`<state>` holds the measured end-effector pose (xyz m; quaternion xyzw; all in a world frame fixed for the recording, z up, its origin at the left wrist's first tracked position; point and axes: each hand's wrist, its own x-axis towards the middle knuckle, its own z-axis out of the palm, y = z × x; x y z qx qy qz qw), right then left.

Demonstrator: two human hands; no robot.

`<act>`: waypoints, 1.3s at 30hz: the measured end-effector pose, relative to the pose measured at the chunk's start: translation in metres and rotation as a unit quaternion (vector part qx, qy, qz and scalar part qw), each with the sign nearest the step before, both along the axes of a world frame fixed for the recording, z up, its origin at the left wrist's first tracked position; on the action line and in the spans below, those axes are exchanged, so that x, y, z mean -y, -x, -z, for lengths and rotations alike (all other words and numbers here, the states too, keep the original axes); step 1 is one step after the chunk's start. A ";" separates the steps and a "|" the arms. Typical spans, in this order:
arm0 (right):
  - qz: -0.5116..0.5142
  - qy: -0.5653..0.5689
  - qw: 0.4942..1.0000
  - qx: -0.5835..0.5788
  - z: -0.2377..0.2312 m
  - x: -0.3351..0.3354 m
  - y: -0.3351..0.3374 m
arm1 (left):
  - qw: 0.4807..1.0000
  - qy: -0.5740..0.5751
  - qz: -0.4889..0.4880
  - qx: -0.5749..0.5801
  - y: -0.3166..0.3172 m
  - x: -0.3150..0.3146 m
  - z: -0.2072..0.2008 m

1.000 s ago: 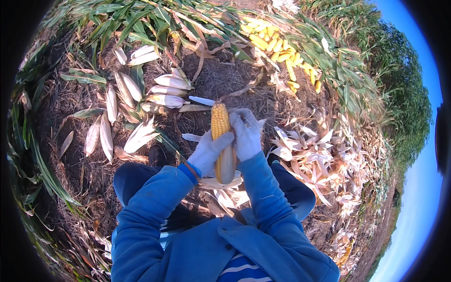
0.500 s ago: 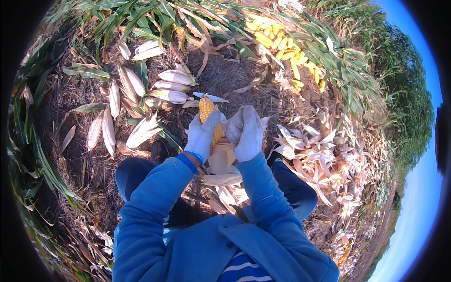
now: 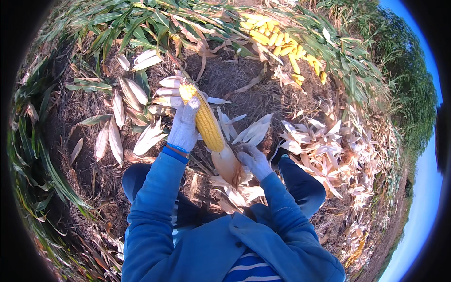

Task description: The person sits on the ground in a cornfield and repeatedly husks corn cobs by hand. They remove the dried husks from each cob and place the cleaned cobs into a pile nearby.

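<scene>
Notably, the left hand (image 3: 184, 127) gripped the corn cob (image 3: 206, 121) near its tip while the right hand (image 3: 255, 161) clutched the peeled husk (image 3: 228, 165) at its base; an uneven pull risked snapping the cob.

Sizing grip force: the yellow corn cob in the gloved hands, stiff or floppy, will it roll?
Yellow corn cob looks rigid: it spans straight between left hand and right hand. Round and tapered, so probably rolls in a curve. Its peeled husk looks floppy.
</scene>
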<state>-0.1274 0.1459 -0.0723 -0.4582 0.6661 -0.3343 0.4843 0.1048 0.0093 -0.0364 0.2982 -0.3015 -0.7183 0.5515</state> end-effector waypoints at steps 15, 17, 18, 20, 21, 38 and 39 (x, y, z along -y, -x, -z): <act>0.074 0.261 0.962 -0.014 -0.094 0.103 -0.075 | 0.994 0.045 0.075 0.068 0.019 -0.014 -0.008; 0.098 0.234 0.966 0.057 -0.089 0.102 -0.068 | 0.994 0.056 0.066 0.064 0.019 -0.014 -0.012; 0.126 0.209 0.962 0.122 -0.085 0.100 -0.064 | 0.994 0.063 0.064 0.064 0.019 -0.014 -0.014; 0.153 0.168 0.934 0.276 -0.075 0.094 -0.056 | 0.995 0.060 0.054 0.065 0.019 -0.013 -0.016; 0.152 0.152 0.907 0.363 -0.069 0.091 -0.052 | 0.995 0.060 0.049 0.061 0.018 -0.012 -0.017; 0.053 0.253 0.966 -0.014 -0.104 0.103 -0.077 | 0.996 0.058 0.068 0.024 0.021 -0.018 -0.009; 0.030 0.273 0.961 -0.022 -0.103 0.104 -0.078 | 0.994 0.072 0.078 0.039 0.020 -0.018 -0.010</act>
